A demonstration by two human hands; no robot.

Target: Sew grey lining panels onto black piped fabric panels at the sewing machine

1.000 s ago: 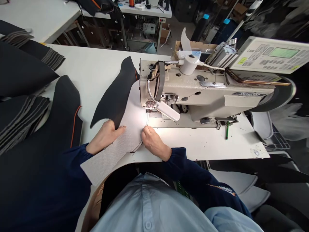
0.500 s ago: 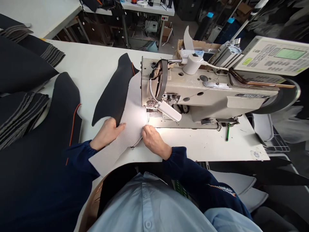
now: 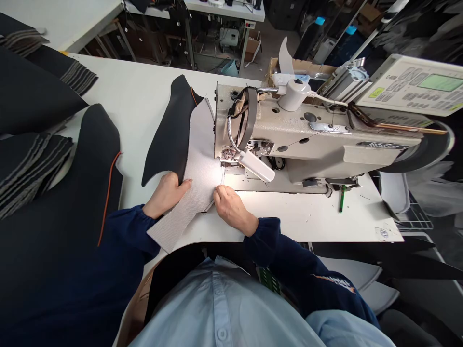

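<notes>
The fingers of the left hand (image 3: 167, 193) lay flat and nearly straight, pressed down on the grey mesh panel (image 3: 197, 168) where it met the black fabric piece (image 3: 170, 135); they gripped nothing, only held the cloth against the sewing table (image 3: 296, 219). The right hand (image 3: 229, 207) rested just beside it, fingers curled loosely with the tips touching the panel's curved right edge, close in front of the needle area; whether it pinched the edge or merely pushed on it could not be told.

The mesh panel ran from the table's front edge, where one corner hung over near the left sleeve, back past the left end of the sewing machine (image 3: 307, 140). The black piece lay along its left side, joined or overlapping, and reached toward the far edge of the table. A small lamp (image 3: 255, 165) on a flexible neck lit the cloth under the machine head.

Toward the table's left edge sat a large black panel with orange piping (image 3: 97, 159) and, beyond it, stacks of dark cut pieces (image 3: 29, 168). A green pencil (image 3: 342, 198) lay near the table's right side, in front of the machine base. Above the machine's right end stood a control panel (image 3: 415, 84).
</notes>
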